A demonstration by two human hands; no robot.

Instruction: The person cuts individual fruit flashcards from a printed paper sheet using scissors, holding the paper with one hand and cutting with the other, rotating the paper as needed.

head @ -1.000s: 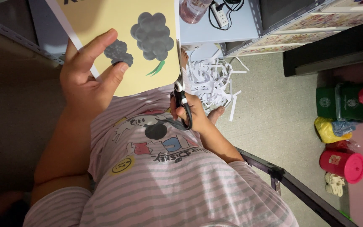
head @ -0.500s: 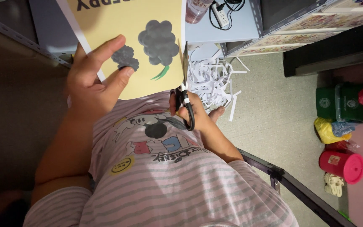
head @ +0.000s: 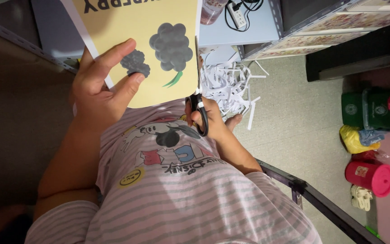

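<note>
The yellow card [head: 132, 45] is being held up in front of the person's chest, above the striped shirt [head: 181, 190]. It is the biggest thing near the hands. Two dark, bumpy berry pictures are showing on it, a big one [head: 171, 45] and a smaller one [head: 135, 63]. A thin white strip [head: 84, 36] is running down the card's left edge.

The left hand [head: 98, 92] is gripping the card at its lower left part. Its thumb is lying across the front of the card, and the thumb tip is touching the smaller berry picture. The other fingers are going behind the card.

The right hand [head: 208, 119] is clenching around the black handles of the scissors [head: 198, 106], just below the card's lower right corner. The thin blades are pointing up along the right edge of the card. I cannot tell how far apart the blades are standing.

A pile of white paper strips [head: 226, 83] is lying on the floor [head: 303, 122] just beside the right hand.

Well apart, on the right, a green bin [head: 369, 110], a yellow bag [head: 353, 139] and a pink tub [head: 371, 175] are sitting on the floor.
</note>
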